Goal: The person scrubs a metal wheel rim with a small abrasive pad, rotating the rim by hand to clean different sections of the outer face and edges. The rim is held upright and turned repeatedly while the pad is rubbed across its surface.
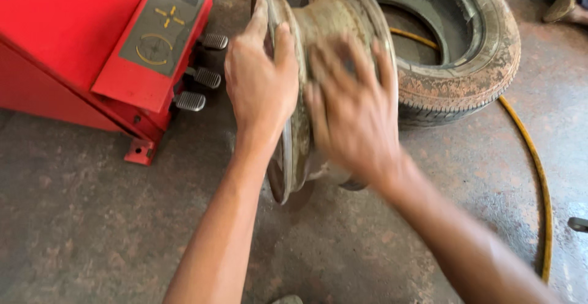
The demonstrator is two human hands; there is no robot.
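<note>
A dirty, rusted metal wheel rim (331,19) stands on its edge on the concrete floor in the middle of the head view. My left hand (260,74) grips the near flange of the rim from the left, fingers curled over its edge. My right hand (352,111) is blurred and lies flat against the barrel of the rim on the right side, fingers spread. Both forearms reach up from the bottom of the frame.
A red tyre-changing machine (79,28) with three metal foot pedals (190,100) stands at the left. A worn tyre (453,77) lies flat behind the rim at the upper right. A yellow hose (539,169) curves along the floor at the right. Someone's foot (563,7) shows at the top right corner.
</note>
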